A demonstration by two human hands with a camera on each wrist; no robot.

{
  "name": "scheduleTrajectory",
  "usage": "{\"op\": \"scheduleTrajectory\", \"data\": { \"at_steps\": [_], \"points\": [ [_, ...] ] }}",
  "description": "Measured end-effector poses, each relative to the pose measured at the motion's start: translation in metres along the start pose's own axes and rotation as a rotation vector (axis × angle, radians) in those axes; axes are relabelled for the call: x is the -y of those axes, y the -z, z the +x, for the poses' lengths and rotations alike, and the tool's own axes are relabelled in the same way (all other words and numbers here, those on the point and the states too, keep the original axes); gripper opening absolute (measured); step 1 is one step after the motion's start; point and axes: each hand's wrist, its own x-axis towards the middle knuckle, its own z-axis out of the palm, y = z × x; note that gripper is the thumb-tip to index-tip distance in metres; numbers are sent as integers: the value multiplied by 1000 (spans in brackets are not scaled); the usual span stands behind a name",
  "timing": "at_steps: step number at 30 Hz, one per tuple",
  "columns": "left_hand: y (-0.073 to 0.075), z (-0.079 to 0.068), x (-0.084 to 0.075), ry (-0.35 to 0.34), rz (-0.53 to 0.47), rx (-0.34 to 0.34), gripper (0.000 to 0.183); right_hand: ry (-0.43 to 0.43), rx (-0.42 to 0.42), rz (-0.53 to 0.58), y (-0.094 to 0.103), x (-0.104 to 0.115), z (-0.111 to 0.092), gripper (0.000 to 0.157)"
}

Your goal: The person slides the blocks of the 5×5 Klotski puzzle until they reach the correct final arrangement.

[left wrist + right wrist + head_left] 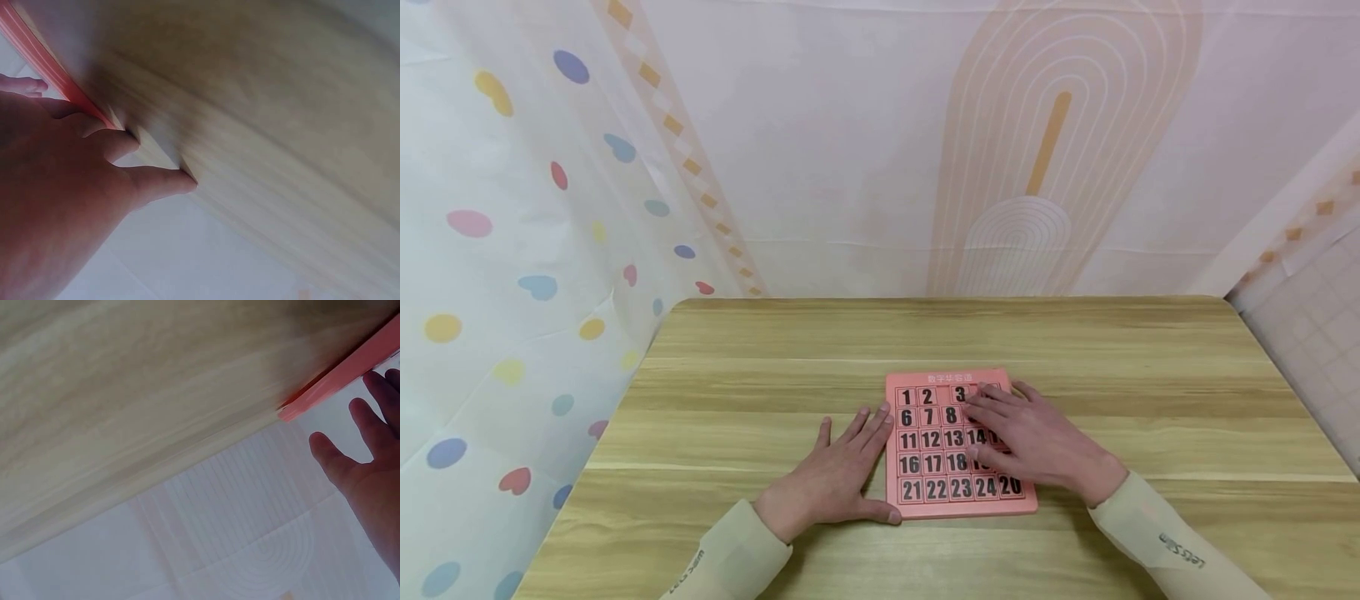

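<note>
A pink sliding number puzzle [951, 377] lies flat on the table, with black numbers on its square tiles. In its top row, a gap shows between the 2 tile [927, 397] and the 3 tile [959, 395]. My left hand [838, 475] is spread along the puzzle's left side, fingertips and thumb tip at the frame. Over the right part, my right hand [1037, 437] reaches in with extended fingers, fingertips right at the 3 tile and the tiles beside it. It hides several tiles at the upper right. The right wrist view shows those fingers [369, 425] above the puzzle's edge.
The wood-grain table [737, 375] extends around the puzzle to a straight back edge. Behind it hangs a pale patterned cloth [835, 150], and a dotted cloth [497, 275] runs down the left side.
</note>
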Motion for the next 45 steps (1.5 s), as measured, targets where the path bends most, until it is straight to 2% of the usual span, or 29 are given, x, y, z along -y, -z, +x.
{"op": "scheduleTrajectory", "data": {
  "at_steps": [35, 45],
  "points": [
    [-1, 0, 1, 1, 1, 4, 125, -27, 65, 47, 0, 10, 9, 71],
    [0, 0, 0, -4, 1, -2, 125, -40, 22, 76, 2, 6, 5, 69]
  ]
}}
